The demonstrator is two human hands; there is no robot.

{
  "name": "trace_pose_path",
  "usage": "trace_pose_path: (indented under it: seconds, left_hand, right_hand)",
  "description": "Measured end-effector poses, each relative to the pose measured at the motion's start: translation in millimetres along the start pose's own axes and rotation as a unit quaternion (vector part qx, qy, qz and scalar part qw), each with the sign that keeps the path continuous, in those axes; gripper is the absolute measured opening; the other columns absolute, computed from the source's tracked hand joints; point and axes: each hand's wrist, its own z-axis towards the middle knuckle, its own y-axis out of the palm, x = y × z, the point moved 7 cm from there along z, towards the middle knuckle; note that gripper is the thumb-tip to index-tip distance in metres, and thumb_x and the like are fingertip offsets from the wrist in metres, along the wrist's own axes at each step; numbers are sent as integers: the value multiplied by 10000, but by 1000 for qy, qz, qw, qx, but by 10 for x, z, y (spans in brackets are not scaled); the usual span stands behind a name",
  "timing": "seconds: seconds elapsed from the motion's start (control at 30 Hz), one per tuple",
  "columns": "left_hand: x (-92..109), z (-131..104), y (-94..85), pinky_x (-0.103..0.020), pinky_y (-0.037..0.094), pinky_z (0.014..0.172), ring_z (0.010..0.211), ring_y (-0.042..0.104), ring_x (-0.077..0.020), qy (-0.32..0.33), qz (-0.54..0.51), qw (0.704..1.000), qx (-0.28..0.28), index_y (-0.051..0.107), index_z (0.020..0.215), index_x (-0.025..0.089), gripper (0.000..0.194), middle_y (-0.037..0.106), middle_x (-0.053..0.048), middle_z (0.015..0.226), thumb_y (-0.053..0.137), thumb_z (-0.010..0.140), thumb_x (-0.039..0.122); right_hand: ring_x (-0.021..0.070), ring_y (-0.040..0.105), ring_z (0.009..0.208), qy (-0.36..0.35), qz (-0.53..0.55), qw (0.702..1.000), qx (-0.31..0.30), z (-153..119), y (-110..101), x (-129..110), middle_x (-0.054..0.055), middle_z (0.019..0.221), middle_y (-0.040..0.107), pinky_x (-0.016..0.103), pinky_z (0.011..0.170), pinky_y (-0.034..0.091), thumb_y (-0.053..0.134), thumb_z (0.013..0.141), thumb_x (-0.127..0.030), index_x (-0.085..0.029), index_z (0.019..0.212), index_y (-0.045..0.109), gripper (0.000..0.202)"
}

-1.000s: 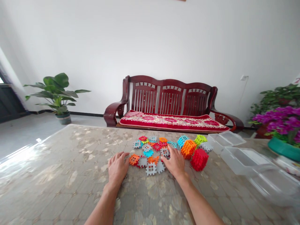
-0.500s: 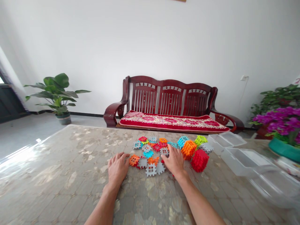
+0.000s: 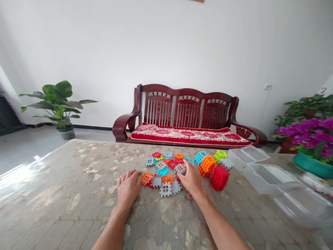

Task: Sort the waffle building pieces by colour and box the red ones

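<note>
My left hand (image 3: 128, 188) lies palm down on the table, fingers stretched out, with its fingertips beside an orange window-patterned interlocking tile (image 3: 147, 178). At the right edge of the loose pile is my right hand (image 3: 191, 179), thumb and forefinger apart next to a grey window tile (image 3: 180, 169); whether they touch it I cannot tell. Among the loose tiles are a plain grey tile (image 3: 156, 181), a light grey window tile (image 3: 165, 190) and a blue tile (image 3: 162, 172). Right of my right hand stand an orange tile stack (image 3: 207, 166) and a red tile stack (image 3: 220, 178).
Behind those stand a blue stack (image 3: 201, 157), a green stack (image 3: 220, 155) and grey tiles (image 3: 227, 163). Clear plastic bins (image 3: 267, 178) and a flower pot (image 3: 313, 164) occupy the table's right side. Beyond the patterned tablecloth (image 3: 85, 187) is a wooden bench (image 3: 188, 107).
The whole view has shifted slightly, so everything appears a little further left. Both hands keep nearly the same places, and no tile has visibly been picked up.
</note>
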Motion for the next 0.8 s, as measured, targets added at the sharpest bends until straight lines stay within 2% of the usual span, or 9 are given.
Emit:
trace_pose_path:
  seconds: [0.1, 0.2, 0.33, 0.43, 0.53, 0.6, 0.8]
  left_hand:
    - [-17, 13, 21, -427, 318, 1044, 1173, 521, -256, 4, 4, 1000, -1, 687, 1102, 301, 347, 607, -40, 1283, 405, 901, 328]
    - [-27, 23, 31, -421, 331, 1035, 1175, 523, -257, 7, 6, 1000, 4, 688, 1098, 309, 339, 611, -31, 1282, 418, 894, 332]
    - [-23, 23, 28, -435, 339, 1032, 1181, 524, -268, 10, 9, 1000, 6, 691, 1091, 308, 341, 614, -31, 1274, 415, 894, 338]
    - [-22, 24, 27, -444, 331, 1039, 1189, 519, -271, 10, 13, 1000, 5, 689, 1099, 309, 352, 612, -32, 1277, 402, 897, 329]
    - [-21, 31, 38, -437, 323, 1046, 1189, 520, -264, 11, 18, 1000, -5, 683, 1114, 307, 366, 605, -31, 1289, 385, 903, 328]
    - [-24, 34, 48, -435, 322, 1048, 1191, 519, -263, 9, 22, 1000, -12, 682, 1118, 310, 371, 599, -28, 1297, 379, 905, 331]
    - [-21, 34, 37, -440, 327, 1045, 1178, 526, -265, 8, 19, 1000, -2, 686, 1111, 313, 370, 606, -29, 1289, 384, 897, 327]
  right_hand:
    - [246, 577, 1060, -15, 68, 997, 39, 28, -235, 67, 74, 1145, 658, 383, 965, 419, 605, 727, -301, -204, 1311, 516, 598]
    - [247, 588, 1057, -1, 116, 988, 103, 106, -633, 324, 83, 1157, 654, 401, 968, 432, 610, 727, -348, -207, 1328, 500, 628]
    - [249, 605, 1040, 64, 112, 978, 165, 210, -1174, 942, 100, 1160, 654, 399, 939, 455, 637, 698, -398, -198, 1345, 488, 693]
    - [255, 626, 1001, 125, 89, 972, 178, 236, -1415, 1455, 126, 1143, 662, 397, 910, 469, 659, 673, -389, -172, 1350, 480, 733]
    - [276, 633, 1005, 169, 57, 970, 163, 238, -1485, 1834, 149, 1136, 669, 418, 903, 467, 677, 657, -389, -151, 1337, 488, 745]
    - [286, 633, 1012, 188, 38, 970, 147, 239, -1467, 1993, 148, 1134, 673, 425, 897, 467, 682, 651, -394, -155, 1327, 498, 740]
    - [242, 662, 917, 175, 43, 972, 151, 270, -1417, 2138, 111, 1064, 705, 358, 830, 497, 712, 626, -384, -202, 1258, 561, 674]
